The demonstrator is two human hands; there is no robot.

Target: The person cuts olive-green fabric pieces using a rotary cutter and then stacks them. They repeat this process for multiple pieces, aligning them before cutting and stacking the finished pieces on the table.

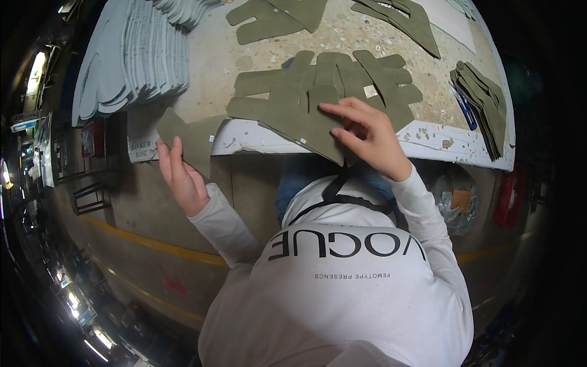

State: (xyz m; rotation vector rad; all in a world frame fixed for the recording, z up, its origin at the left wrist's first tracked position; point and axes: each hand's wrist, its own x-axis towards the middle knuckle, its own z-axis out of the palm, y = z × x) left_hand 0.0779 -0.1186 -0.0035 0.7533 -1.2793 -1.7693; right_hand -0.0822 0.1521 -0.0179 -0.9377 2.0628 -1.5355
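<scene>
My left hand (182,177) is closed on one olive-green cut fabric piece (194,145), held up off the table's front edge at the left. A small white sticker shows near the piece's corner. My right hand (367,131) is open over a spread pile of olive-green cut pieces (287,122) at the middle front of the table. Its fingers are apart and lightly bent, with the fingertips at the top piece. The pile's pieces overlap, with long notched arms pointing outward, and some lie partly hidden under my right hand.
The table (263,140) has a pale, worn edge. Thick stacks of light grey pieces (140,55) stand at the left. More olive pieces (281,18) lie farther back. Blue-handled snips (466,110) rest beside an olive stack (486,101) at the right. A clear plastic bag (454,208) is below.
</scene>
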